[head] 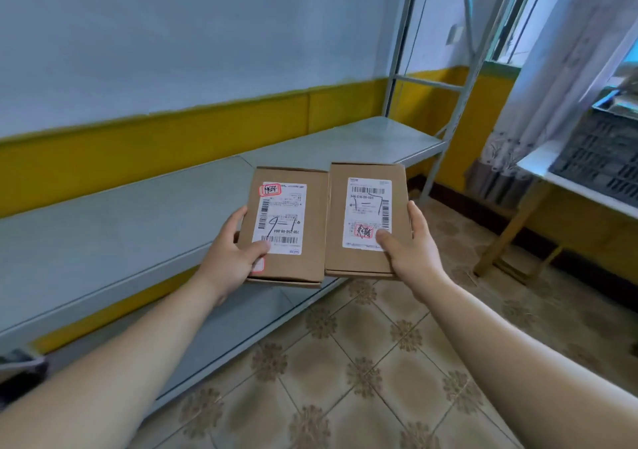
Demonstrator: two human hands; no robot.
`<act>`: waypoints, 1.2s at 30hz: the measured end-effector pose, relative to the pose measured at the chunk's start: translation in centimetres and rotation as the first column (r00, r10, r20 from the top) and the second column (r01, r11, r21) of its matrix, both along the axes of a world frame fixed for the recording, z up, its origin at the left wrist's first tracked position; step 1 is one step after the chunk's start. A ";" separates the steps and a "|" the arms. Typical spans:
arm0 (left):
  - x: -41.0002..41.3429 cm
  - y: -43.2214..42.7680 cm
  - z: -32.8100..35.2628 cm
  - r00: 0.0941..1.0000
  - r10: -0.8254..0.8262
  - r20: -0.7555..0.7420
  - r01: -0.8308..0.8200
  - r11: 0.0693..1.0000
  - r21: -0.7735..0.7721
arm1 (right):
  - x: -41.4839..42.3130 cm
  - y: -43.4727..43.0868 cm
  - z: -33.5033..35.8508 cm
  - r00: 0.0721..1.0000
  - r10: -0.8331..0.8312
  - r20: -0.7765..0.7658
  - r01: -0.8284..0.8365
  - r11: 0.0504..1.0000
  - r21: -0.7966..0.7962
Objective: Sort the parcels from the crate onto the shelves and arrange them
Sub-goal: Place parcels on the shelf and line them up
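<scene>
The left grip (229,259) clasped a flat brown cardboard parcel with a white printed label (310,241), thumb on top and fingers round its outer edge. The right grip (411,252) clasped a second, matching brown labelled parcel (367,269) the same way. Both parcels were held side by side, inner edges meeting, above the front edge of the grey metal shelf (121,224). A dark slotted plastic crate (604,158) sat on a white counter (538,162) right of the shelf.

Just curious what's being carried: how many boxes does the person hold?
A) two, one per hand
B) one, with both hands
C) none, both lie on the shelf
A: the left hand grips the left box, the right hand the right box.
</scene>
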State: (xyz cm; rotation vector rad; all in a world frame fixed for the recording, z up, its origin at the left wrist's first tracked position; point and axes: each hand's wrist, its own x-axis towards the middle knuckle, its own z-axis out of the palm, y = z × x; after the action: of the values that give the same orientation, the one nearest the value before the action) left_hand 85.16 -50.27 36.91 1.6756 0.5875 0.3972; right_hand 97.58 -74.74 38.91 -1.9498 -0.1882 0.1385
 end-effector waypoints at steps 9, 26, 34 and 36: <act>-3.7 3.3 -8.5 0.968 0.102 -0.229 -0.113 0.993 -0.035 | 0.2 4.2 -9.4 0.968 0.143 -0.204 -0.174 0.974 -0.142; -10.4 13.8 -25.7 0.817 0.298 -0.493 -0.404 0.906 -0.122 | -1.6 19.2 -26.6 0.812 0.343 -0.472 -0.487 0.844 -0.224; -12.1 19.8 -37.1 0.738 0.451 -0.502 -0.539 0.841 -0.037 | -0.8 29.3 -38.3 0.750 0.469 -0.467 -0.609 0.766 -0.209; -13.2 22.3 -41.3 0.750 0.443 -0.492 -0.531 0.846 -0.047 | -1.6 31.9 -42.4 0.742 0.495 -0.452 -0.627 0.751 -0.207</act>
State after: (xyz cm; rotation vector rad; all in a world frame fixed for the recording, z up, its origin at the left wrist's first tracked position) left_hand 71.96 -28.00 -4.44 1.4166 1.4059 0.2967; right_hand 95.96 -42.81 -3.47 -2.1102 -0.5436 1.0123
